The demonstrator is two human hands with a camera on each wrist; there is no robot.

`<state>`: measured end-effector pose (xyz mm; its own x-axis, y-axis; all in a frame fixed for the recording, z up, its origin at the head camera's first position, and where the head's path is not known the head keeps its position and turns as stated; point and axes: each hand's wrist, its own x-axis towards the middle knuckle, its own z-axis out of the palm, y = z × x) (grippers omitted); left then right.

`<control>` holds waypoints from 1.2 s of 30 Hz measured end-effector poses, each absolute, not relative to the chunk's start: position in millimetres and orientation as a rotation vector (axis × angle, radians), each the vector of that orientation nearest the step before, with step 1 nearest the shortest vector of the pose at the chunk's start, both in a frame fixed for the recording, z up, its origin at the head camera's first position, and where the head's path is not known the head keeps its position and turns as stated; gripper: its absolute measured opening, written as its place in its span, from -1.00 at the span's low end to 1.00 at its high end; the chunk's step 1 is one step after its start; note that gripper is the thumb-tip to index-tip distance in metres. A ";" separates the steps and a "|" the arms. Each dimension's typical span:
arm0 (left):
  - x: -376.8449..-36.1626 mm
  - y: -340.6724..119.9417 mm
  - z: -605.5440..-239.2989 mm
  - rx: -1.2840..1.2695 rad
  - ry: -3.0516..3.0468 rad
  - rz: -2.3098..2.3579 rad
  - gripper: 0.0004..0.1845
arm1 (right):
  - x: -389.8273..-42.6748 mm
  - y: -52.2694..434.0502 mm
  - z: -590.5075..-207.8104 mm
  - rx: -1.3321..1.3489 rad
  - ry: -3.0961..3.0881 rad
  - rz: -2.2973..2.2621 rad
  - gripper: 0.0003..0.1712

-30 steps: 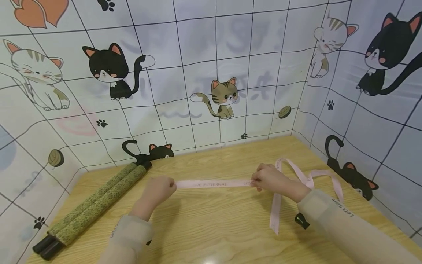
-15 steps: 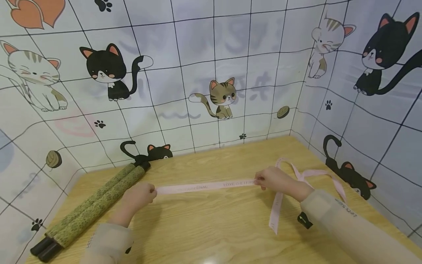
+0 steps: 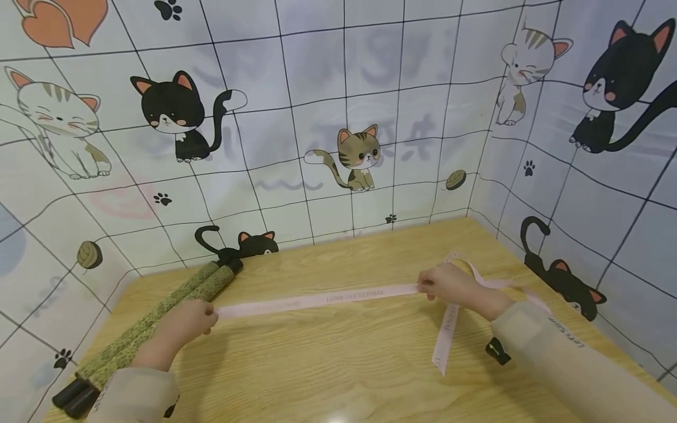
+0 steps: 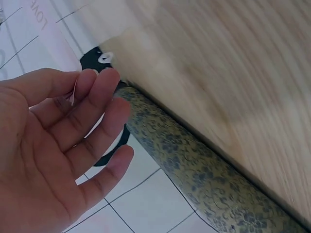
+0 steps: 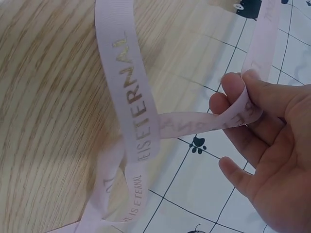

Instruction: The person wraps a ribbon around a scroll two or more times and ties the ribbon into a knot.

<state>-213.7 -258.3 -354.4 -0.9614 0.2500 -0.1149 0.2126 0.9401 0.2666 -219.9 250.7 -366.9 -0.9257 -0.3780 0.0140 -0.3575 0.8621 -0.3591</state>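
Observation:
A pale pink ribbon (image 3: 317, 299) printed with "LOVE IS ETERNAL" stretches nearly straight between both hands above the table. My left hand (image 3: 185, 324) pinches its left end between thumb and forefinger; the wrist view shows that pinch up close, other fingers loosely bent. Further along, my right hand (image 3: 452, 286) pinches the ribbon between thumb and fingertips. Past that hand the rest of the ribbon (image 5: 129, 87) loops loosely over the wooden table, with one cut end hanging toward the near side in the head view.
Two rolls (image 3: 158, 314) in green patterned covering with black ends lie along the table's left side, right by the left hand. The wooden table (image 3: 317, 364) meets cat-printed sheeting (image 3: 296, 76) at the back and sides. A small black item (image 3: 498, 351) shows beside the right sleeve.
My left hand has moved left and toward me, over the rolls, drawing the taut stretch of ribbon longer. The right hand has shifted slightly right, still pinching the ribbon.

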 end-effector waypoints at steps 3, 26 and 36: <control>-211.7 -265.3 -354.9 0.337 2.938 0.371 -0.70 | -219.8 253.9 -367.1 -0.654 3.028 -0.509 -0.85; -203.9 -317.0 -368.5 0.178 2.847 0.445 -0.66 | -217.5 269.4 -361.0 -0.660 3.167 -0.320 -0.90; -199.0 -340.2 -370.3 0.082 2.821 0.523 -0.71 | -214.7 278.4 -362.6 -0.619 3.161 -0.389 -0.91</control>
